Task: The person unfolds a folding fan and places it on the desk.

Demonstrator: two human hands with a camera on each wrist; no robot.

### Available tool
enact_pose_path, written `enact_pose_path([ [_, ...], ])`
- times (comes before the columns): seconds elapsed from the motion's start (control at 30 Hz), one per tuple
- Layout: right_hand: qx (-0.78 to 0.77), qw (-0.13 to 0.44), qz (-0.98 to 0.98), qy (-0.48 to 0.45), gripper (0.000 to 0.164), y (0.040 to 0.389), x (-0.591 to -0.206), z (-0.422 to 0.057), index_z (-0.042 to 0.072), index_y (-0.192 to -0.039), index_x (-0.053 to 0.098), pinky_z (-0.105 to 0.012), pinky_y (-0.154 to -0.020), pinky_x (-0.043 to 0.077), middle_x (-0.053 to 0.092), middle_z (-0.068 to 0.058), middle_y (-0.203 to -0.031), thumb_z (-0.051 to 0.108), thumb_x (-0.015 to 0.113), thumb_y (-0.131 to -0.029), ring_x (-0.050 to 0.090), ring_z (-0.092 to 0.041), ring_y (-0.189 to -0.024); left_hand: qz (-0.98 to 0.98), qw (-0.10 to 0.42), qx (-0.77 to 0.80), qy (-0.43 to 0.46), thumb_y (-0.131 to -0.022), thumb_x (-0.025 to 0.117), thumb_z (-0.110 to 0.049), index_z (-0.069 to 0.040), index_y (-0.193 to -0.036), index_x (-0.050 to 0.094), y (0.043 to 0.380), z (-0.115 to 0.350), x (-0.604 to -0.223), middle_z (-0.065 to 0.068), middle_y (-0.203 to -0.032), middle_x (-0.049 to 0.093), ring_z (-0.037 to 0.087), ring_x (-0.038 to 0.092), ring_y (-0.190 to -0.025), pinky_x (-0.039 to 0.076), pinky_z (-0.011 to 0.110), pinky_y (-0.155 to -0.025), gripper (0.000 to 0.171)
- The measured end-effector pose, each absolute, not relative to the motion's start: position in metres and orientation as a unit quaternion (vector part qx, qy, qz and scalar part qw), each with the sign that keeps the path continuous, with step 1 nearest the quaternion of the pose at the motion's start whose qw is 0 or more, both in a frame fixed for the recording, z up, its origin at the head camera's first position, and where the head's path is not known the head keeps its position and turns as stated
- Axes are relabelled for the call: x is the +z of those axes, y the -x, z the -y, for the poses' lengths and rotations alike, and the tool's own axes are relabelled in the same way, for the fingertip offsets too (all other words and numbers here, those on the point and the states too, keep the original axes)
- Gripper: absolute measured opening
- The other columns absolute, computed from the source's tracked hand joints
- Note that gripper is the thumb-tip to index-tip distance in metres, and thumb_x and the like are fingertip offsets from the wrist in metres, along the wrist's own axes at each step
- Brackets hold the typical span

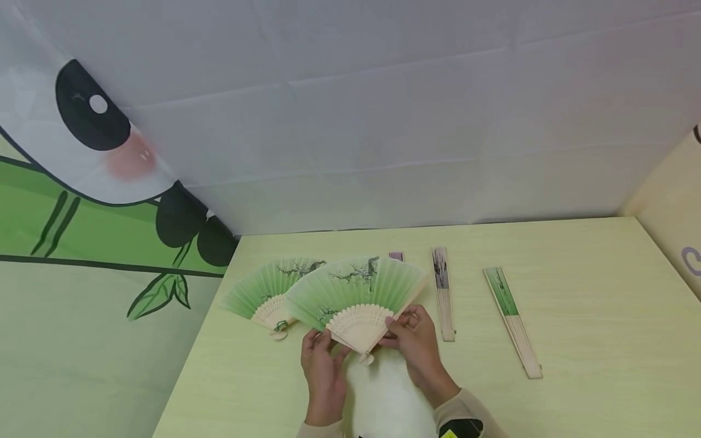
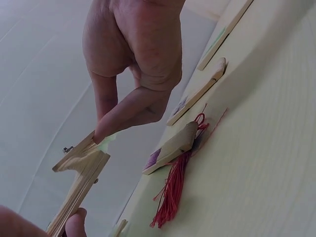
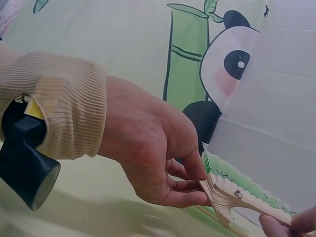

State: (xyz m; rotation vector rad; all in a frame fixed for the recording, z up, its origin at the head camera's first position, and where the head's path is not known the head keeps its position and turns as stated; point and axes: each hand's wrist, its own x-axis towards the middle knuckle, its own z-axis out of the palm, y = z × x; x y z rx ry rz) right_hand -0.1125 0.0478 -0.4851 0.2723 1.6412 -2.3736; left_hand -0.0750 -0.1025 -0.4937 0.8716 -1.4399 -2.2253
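A green folding fan point(image 1: 358, 289), spread wide with a dark branch design and pale wooden ribs, is held up over the table by both hands. My left hand point(image 1: 325, 374) pinches its left outer rib, thumb and fingertips on either side. On the other side, my right hand point(image 1: 418, 347) grips the right outer rib between thumb and fingers. The ribs point(image 2: 81, 180) converge at a metal pivot in the left wrist view. Just behind, partly covered by the held fan, lies a second spread green fan point(image 1: 268, 289) with a green cord near its pivot.
Right of the hands lie a folded purple-grey fan point(image 1: 443, 292) and a folded green fan point(image 1: 513, 322). Another folded purple fan point(image 1: 397, 256) is mostly hidden behind the held one; its red tassel point(image 2: 174, 190) shows in the left wrist view. A printed cloth wall point(image 1: 383, 152) borders the table's back.
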Motion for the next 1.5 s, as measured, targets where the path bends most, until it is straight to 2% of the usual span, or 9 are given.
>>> enact_pose_path([
  [0.3,-0.841,0.109,-0.519,-0.103,0.027,0.1,-0.49,-0.038,-0.008,-0.124,0.04,-0.029,-0.071,0.065,0.059,-0.009,-0.091,-0.008,0.058,-0.103,0.071,-0.016,-0.072,0.49,0.193,-0.788,-0.318,-0.113,0.038,-0.006,-0.002,-0.124,0.04,0.064,0.112,-0.497,0.007,-0.117,0.05,0.013,0.057,-0.099,0.061,0.027,-0.079,0.012],
  [0.53,-0.851,0.12,-0.499,-0.109,0.025,0.086,-0.492,-0.027,-0.005,-0.116,0.036,-0.03,-0.076,0.066,0.057,-0.011,-0.096,-0.008,0.058,-0.104,0.068,-0.017,-0.077,0.474,0.209,-0.783,-0.344,-0.114,0.037,-0.009,-0.002,-0.124,0.038,0.054,0.122,-0.498,0.009,-0.118,0.047,0.012,0.055,-0.102,0.061,0.026,-0.079,0.013],
  [0.63,-0.85,0.124,-0.499,-0.115,0.029,0.078,-0.494,-0.02,-0.008,-0.124,0.034,-0.031,-0.079,0.066,0.059,-0.014,-0.101,-0.008,0.056,-0.104,0.068,-0.017,-0.081,0.465,0.217,-0.781,-0.356,-0.114,0.036,-0.011,-0.003,-0.121,0.038,0.051,0.126,-0.498,0.008,-0.115,0.049,0.012,0.054,-0.099,0.058,0.024,-0.076,0.011],
  [0.8,-0.846,0.128,-0.505,-0.118,0.04,0.066,-0.499,-0.01,-0.011,-0.137,0.031,-0.035,-0.083,0.066,0.061,-0.022,-0.114,-0.007,0.055,-0.105,0.07,-0.02,-0.091,0.437,0.24,-0.784,-0.371,-0.112,0.032,-0.011,-0.008,-0.115,0.027,0.048,0.135,-0.498,0.01,-0.123,0.041,0.015,0.053,-0.111,0.057,0.022,-0.086,0.007],
  [0.97,-0.842,0.146,-0.506,-0.114,0.048,0.057,-0.505,-0.005,-0.012,-0.144,0.028,-0.037,-0.085,0.065,0.058,-0.028,-0.125,-0.006,0.055,-0.105,0.072,-0.024,-0.101,0.422,0.274,-0.768,-0.396,-0.113,0.027,-0.013,-0.008,-0.13,0.027,0.045,0.147,-0.497,0.008,-0.139,0.038,0.024,0.048,-0.131,0.054,0.022,-0.097,0.018],
  [1.17,-0.835,0.167,-0.511,-0.113,0.05,0.048,-0.512,0.006,-0.013,-0.145,0.028,-0.041,-0.087,0.065,0.057,-0.025,-0.119,-0.007,0.057,-0.104,0.073,-0.03,-0.101,0.422,0.307,-0.751,-0.404,-0.109,0.031,-0.005,-0.003,-0.141,0.04,0.041,0.162,-0.498,0.002,-0.134,0.05,0.015,0.053,-0.121,0.054,0.021,-0.097,0.033],
  [1.23,-0.834,0.168,-0.512,-0.117,0.049,0.045,-0.514,0.01,-0.013,-0.143,0.031,-0.042,-0.085,0.066,0.057,-0.023,-0.114,-0.008,0.059,-0.103,0.074,-0.031,-0.098,0.414,0.309,-0.75,-0.412,-0.109,0.031,-0.007,-0.003,-0.145,0.035,0.041,0.166,-0.499,0.001,-0.134,0.049,0.014,0.052,-0.122,0.052,0.022,-0.099,0.037],
  [1.33,-0.829,0.165,-0.52,-0.121,0.048,0.042,-0.517,0.015,-0.013,-0.14,0.035,-0.042,-0.082,0.066,0.059,-0.019,-0.107,-0.009,0.062,-0.1,0.075,-0.028,-0.091,0.4,0.303,-0.75,-0.431,-0.109,0.03,-0.013,-0.002,-0.153,0.019,0.039,0.17,-0.498,0.007,-0.148,0.039,0.019,0.044,-0.135,0.047,0.026,-0.107,0.046],
  [1.5,-0.813,0.18,-0.541,-0.118,0.044,0.04,-0.519,0.017,-0.013,-0.137,0.042,-0.042,-0.079,0.067,0.06,-0.015,-0.1,-0.007,0.064,-0.1,0.073,-0.021,-0.083,0.389,0.294,-0.749,-0.448,-0.108,0.029,-0.019,-0.004,-0.158,0.0,0.035,0.176,-0.493,0.02,-0.166,0.006,0.026,0.017,-0.153,0.031,0.032,-0.121,0.06],
])
